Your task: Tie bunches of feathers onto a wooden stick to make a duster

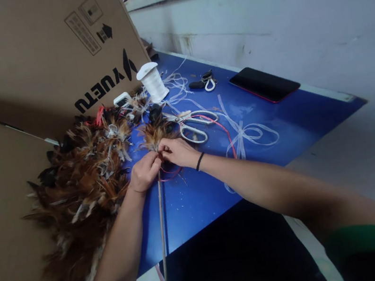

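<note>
My left hand [144,170] pinches the upper end of a thin wooden stick [162,226], which slants down past the table's front edge. Brown feathers [154,134] fan out from that end, just beyond my fingers. Close against it, my right hand [178,152] has thumb and fingertips pressed together at the base of the feathers; what lies between them is hidden. A thin red ribbon [227,135] loops beneath my hands and runs over the scissors [194,134], whose silver handles lie right of the feathers.
A large heap of brown feathers [86,181] covers the left side of the blue table [198,206] before a cardboard box [43,49]. Farther back stand a white ribbon spool [153,84] and keys [203,82]. A phone [264,83] and tied white ribbon [242,133] lie right.
</note>
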`<move>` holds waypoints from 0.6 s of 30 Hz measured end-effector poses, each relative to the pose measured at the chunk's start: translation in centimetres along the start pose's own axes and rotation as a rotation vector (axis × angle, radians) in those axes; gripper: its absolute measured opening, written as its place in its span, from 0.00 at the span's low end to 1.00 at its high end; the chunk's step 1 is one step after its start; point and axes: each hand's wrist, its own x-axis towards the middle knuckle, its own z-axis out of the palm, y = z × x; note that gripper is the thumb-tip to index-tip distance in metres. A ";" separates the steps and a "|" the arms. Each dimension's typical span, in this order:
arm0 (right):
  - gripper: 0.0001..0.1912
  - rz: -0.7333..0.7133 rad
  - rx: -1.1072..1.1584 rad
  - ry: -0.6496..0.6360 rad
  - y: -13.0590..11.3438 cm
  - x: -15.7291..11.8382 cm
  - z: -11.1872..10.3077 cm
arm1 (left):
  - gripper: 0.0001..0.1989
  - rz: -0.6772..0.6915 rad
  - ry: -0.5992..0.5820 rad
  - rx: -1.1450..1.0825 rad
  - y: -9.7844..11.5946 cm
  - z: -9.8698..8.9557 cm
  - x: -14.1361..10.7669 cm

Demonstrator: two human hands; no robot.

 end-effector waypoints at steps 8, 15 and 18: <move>0.04 0.006 0.005 0.001 0.1 0.1 0.0 | 0.10 -0.057 0.033 -0.074 0.1 0.0 -0.1; 0.03 0.040 -0.081 -0.021 -0.4 0.1 0.1 | 0.09 -0.037 0.028 0.000 0.0 0.2 0.0; 0.04 0.045 -0.074 -0.031 -0.5 0.0 -0.1 | 0.08 0.010 0.078 0.027 -0.1 0.3 -0.2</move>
